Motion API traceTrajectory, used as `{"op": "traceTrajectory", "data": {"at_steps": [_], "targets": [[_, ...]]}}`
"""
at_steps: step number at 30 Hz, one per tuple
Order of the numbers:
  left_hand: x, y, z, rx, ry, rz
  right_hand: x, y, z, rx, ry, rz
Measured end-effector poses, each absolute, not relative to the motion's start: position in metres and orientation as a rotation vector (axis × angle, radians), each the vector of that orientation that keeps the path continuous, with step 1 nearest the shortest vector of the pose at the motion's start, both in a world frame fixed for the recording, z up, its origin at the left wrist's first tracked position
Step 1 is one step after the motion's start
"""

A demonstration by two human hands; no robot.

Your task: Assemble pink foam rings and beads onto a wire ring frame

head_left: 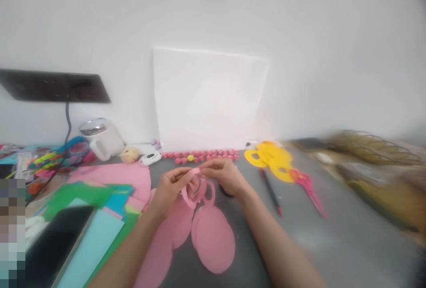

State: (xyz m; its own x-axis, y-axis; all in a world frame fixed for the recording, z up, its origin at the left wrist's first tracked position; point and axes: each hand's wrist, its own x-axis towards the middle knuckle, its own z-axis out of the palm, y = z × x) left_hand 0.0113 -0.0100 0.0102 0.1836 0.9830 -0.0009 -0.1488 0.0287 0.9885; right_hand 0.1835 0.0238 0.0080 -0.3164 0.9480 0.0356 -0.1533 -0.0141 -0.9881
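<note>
Both hands hold a pink paper cut-out with a ring-shaped part, raised a little over the grey table. My left hand pinches its left side. At the upper edge, the thumb and fingers of my right hand are pinched together on it. Under and in front of the hands lie several pink paper ovals, some overlapping. One pink paper loop shows just below my right hand. Small dark round thing beneath the right wrist is mostly hidden.
Yellow paper cut-outs, pink scissors and a dark pencil lie to the right. Behind the hands run small pink pieces. Left are coloured sheets, a phone and a white mug. A white board leans on the wall.
</note>
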Motion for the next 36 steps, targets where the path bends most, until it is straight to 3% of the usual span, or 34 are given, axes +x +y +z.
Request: {"op": "traceTrajectory", "data": {"at_steps": [36], "targets": [[0.0070, -0.0107, 0.0113, 1.018, 0.878, 1.019, 0.1842, 0.0322, 0.0012, -0.931, -0.993, 1.494]]}}
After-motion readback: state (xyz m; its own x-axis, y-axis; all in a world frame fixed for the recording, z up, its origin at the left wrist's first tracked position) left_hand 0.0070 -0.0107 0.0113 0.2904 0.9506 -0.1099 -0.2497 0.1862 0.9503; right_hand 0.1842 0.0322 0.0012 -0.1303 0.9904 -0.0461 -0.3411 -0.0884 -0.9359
